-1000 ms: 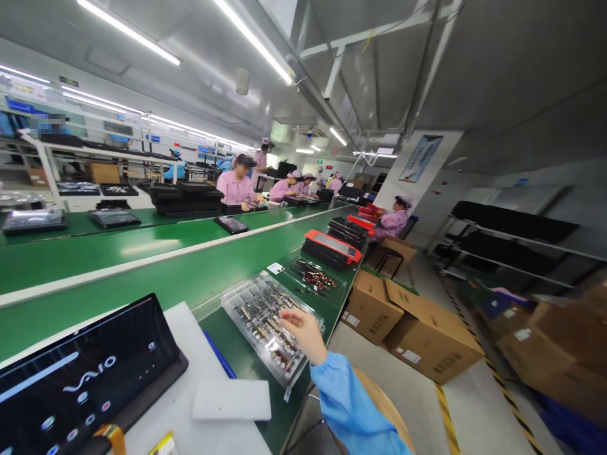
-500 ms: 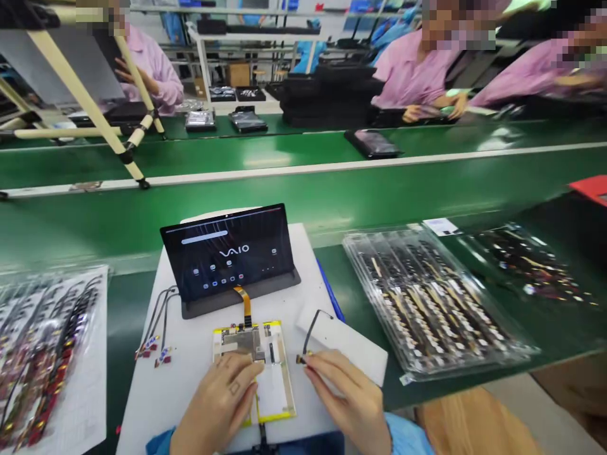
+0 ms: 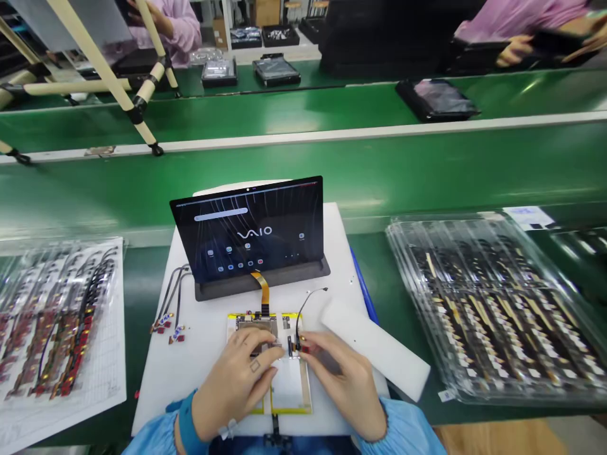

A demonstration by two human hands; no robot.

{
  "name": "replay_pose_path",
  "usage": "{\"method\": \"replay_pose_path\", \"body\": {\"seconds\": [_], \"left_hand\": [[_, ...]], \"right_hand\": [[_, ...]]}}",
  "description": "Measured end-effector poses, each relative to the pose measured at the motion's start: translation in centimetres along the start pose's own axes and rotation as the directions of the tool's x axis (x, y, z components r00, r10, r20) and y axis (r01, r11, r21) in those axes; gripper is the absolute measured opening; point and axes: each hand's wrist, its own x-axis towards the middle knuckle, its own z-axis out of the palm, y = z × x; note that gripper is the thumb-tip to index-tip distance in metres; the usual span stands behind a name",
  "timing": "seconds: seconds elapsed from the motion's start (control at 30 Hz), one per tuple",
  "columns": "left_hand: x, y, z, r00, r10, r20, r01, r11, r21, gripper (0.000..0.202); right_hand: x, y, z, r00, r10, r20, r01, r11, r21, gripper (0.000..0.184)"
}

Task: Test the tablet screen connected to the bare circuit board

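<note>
A tablet's opened inner assembly (image 3: 290, 395), edged with yellow tape, lies on the white work pad (image 3: 161, 385). My left hand (image 3: 241, 370) rests over its left and middle part, fingers bent and closed around its board. Whatever lies under those fingertips is hidden. My right hand (image 3: 344, 373) pinches a small cable module (image 3: 298, 344) at the assembly's right side; its thin black lead (image 3: 303, 304) curves upward. An orange flat ribbon (image 3: 263, 291) links the assembly to a lit, upright VAIO screen (image 3: 251, 234), leaning in a dark stand (image 3: 222, 289) behind it.
Several loose cable modules (image 3: 176, 332) lie left on the pad. A white foam block (image 3: 379, 351) lies right. Trays of parts stand left (image 3: 61, 316) and right (image 3: 497, 316). Beyond the green partition (image 3: 379, 170), co-workers in pink sleeves (image 3: 515, 19) sit near a beige pipe frame (image 3: 90, 50).
My right hand has brought the cable module left from beside the assembly onto its right side. The left hand stays over the board. The camera view has tilted downward.
</note>
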Motion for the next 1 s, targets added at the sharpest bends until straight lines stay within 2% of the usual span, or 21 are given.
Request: {"method": "replay_pose_path", "body": {"seconds": [0.3,0.47,0.63,0.77,1.0], "left_hand": [[-0.02,0.03,0.04,0.999,-0.018,0.026,0.018,1.0,0.007,0.024],[0.56,0.38,0.05,0.998,0.054,0.024,-0.057,0.985,0.163,0.028],[0.43,0.48,0.45,0.998,0.066,0.015,-0.068,0.965,0.255,0.034],[0.15,0.41,0.47,0.996,0.084,0.005,-0.082,0.961,0.264,0.034],[0.29,0.22,0.12,0.997,0.075,-0.012,-0.072,0.98,0.187,0.028]], "right_hand": [[-0.06,0.27,0.11,0.998,0.059,0.028,-0.06,0.998,0.019,0.013],[0.17,0.14,0.01,0.997,0.063,0.041,-0.064,0.998,0.028,0.012],[0.23,0.19,-0.01,0.997,0.06,0.041,-0.062,0.998,0.034,0.013],[-0.04,0.37,0.12,0.997,0.066,0.046,-0.068,0.997,0.032,0.013],[-0.25,0.48,0.2,0.996,0.078,0.052,-0.079,0.997,0.021,0.009]]}}
